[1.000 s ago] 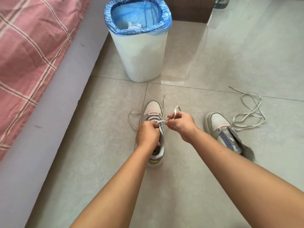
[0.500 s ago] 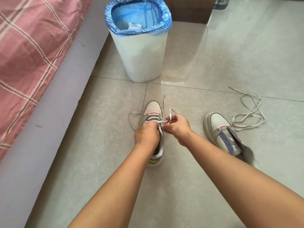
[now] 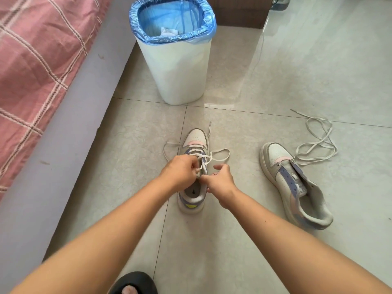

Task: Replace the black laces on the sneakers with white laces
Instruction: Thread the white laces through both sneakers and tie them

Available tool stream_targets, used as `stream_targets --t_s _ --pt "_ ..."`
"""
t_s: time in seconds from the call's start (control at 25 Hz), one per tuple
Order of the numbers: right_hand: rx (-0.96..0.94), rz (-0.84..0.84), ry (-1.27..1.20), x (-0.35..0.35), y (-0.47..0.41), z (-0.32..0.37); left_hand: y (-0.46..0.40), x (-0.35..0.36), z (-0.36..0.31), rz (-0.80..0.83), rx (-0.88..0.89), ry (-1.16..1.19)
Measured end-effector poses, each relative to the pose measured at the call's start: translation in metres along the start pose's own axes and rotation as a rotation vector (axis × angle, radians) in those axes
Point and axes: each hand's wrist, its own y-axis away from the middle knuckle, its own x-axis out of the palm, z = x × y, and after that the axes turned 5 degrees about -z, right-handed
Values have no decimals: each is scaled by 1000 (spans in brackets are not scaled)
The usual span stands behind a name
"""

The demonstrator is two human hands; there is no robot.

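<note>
My left hand is curled over the tongue of the near sneaker, fingers pinched together on the white lace close to the upper eyelets; the exact pinch point is hidden under my knuckles. My right hand sits just beside it on the shoe's right side, thumb and forefinger closed at the tongue edge, other fingers loosely spread. Can't tell if it actually grips lace or just the tongue. The lace is threaded across the lower eyelets, with loose loops spilling onto the floor left and right of the toe. How many rows are laced I can't make out, since my hands cover the upper ones.

The shoe stands upright, toe pointing away from me, on a tile seam near the floor's middle. The second sneaker lies well apart to the right, tongue pulled open, eyelets unlaced as far as I can see. A second white lace lies loose on the floor just beyond its toe; touching or not, unclear.

A white bin with a blue liner stands farther back, something white inside, partly hidden. The bed with its pink plaid cover is cut off at the left edge. A black slipper with a toe showing is cut off at the bottom edge.
</note>
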Motion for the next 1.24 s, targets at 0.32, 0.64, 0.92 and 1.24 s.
stream_targets --t_s 0.32,0.64,0.92,1.24 --pt "172 106 -229 -3 2 9 72 -53 43 634 243 12" --pt "319 50 -615 -3 3 23 89 -34 76 495 56 423" --pt "326 -47 -540 5 -13 35 77 -48 58 232 -178 1791" --pt "289 -45 -505 -8 -27 34 63 -47 52 165 -138 1811"
